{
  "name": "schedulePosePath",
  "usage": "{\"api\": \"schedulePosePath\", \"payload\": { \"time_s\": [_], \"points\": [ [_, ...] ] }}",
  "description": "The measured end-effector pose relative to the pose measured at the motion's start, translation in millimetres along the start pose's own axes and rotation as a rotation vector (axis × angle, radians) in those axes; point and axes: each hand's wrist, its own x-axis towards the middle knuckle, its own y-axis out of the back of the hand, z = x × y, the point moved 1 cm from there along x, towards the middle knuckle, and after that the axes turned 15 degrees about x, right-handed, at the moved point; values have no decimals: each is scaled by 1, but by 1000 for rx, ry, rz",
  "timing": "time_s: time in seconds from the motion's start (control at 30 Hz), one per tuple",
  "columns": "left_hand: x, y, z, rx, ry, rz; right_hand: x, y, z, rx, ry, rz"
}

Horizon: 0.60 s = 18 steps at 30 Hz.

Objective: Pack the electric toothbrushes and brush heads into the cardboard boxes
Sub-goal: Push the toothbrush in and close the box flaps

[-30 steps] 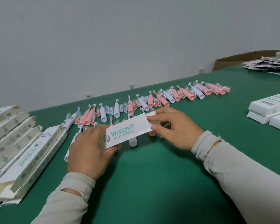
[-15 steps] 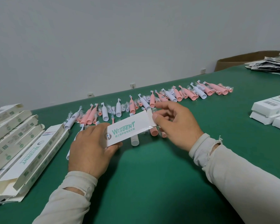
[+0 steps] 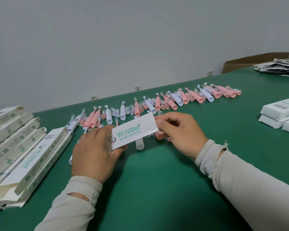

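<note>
Up comes the box point(image 3: 133, 131) a touch, and the right hand point(image 3: 180, 133) has closed the end flap it was folding. Left hand point(image 3: 93, 152) grips the near end, thumb under, to steady it; right fingers pinch the far end, seemingly pressing the flap home. It hangs just above the table point(image 3: 157, 189), front of the brushes point(image 3: 157, 104), long axis running left-low to right-high, logo facing up.

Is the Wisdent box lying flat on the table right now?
No, the Wisdent box is held above the green table, the left hand gripping one end and the right hand pinching the other.
</note>
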Motion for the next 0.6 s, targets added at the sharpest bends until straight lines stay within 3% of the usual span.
{"api": "schedulePosePath", "payload": {
  "time_s": [0.13, 0.23, 0.33, 0.4, 0.47, 0.53, 0.6],
  "points": [
    [-2, 5, 6, -11, -18, -18, -3, -10, 9, 101, 15, 6],
    [-7, 1, 13, -137, -126, -94, 3, -9, 12, 314, -82, 217],
    [-13, -5, 21, -283, -162, -153, 5, 3, 8, 372, -107, 387],
    [-16, -5, 28, -358, -117, -139, 0, 7, -1, 60, -49, 412],
    [-17, 0, 35, -498, -49, -84, -12, 3, -14, -586, 122, 311],
    [-15, 8, 42, -644, 24, -47, -25, -9, -28, -893, 392, 76],
    [-15, 16, 51, -715, 64, -23, -41, -24, -38, -1028, 515, -189]
  ]
}}
